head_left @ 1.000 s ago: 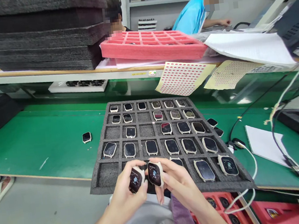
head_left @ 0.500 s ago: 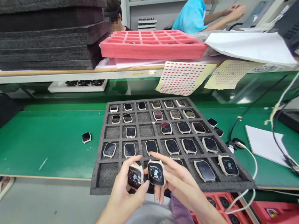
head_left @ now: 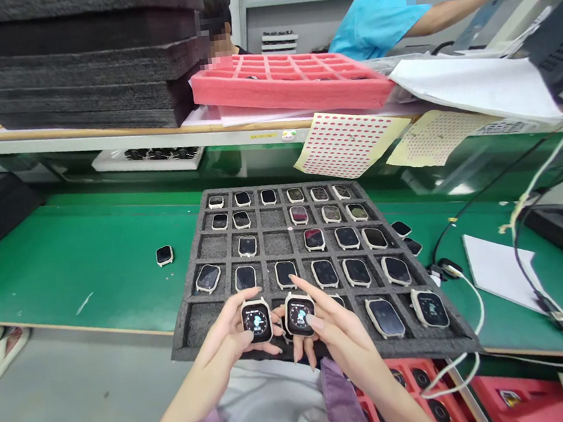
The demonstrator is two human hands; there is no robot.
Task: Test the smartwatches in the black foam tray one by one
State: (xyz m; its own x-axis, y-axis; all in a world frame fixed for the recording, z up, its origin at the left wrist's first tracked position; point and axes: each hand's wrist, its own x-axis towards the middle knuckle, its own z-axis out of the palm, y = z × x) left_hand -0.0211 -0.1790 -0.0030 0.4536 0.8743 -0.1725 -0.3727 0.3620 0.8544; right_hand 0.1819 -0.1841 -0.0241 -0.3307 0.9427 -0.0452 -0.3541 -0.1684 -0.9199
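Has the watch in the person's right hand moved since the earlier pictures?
Yes. Against the dark tray, the watch in the right hand has shifted slightly up and rightward in the picture.

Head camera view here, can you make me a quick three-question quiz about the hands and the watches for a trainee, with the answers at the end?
1. True or false: the left hand holds a lit watch, while the right hand holds a dark one.
2. Multiple choice: the grid tray by the hands is A pink, B white, C dark grey.
3. Count: how many watches lie on the green bench left of that tray in the picture?

Key: 1 False, the right hand's watch is lit too; 2 C; 3 One, a loose watch.
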